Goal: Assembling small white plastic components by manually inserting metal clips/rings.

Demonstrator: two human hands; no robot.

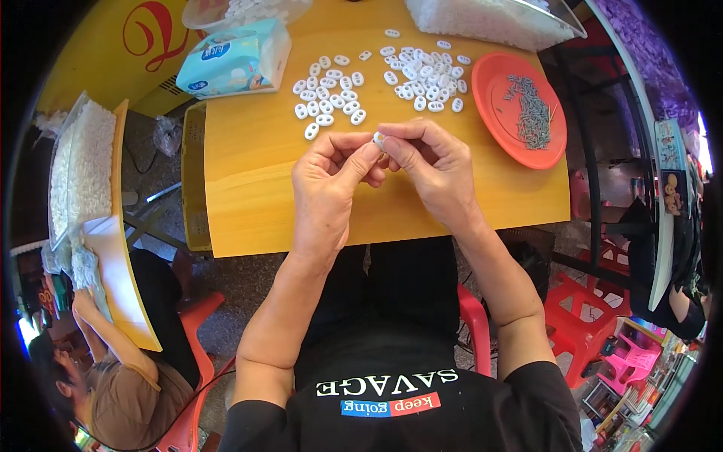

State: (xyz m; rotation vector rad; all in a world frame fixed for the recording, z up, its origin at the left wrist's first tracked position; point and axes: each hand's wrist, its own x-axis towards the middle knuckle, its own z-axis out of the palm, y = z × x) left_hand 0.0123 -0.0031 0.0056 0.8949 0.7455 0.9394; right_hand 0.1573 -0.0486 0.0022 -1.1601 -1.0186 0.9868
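Note:
My left hand [327,181] and my right hand [433,169] meet above the yellow wooden table [256,196], fingertips pinched together on one small white plastic piece [377,138]. Beyond my left hand lies a loose group of white oval pieces [329,96]. A second, denser pile of white pieces [425,75] lies beyond my right hand. To the right sits a red plate [501,113] holding a heap of thin grey metal pins [533,113].
A blue-and-white tissue pack [233,59] lies at the table's far left. A clear bag of white pieces [489,19] sits at the far right. Another person [113,377] sits at a neighbouring table on the left. Red plastic stools [580,324] stand at the right.

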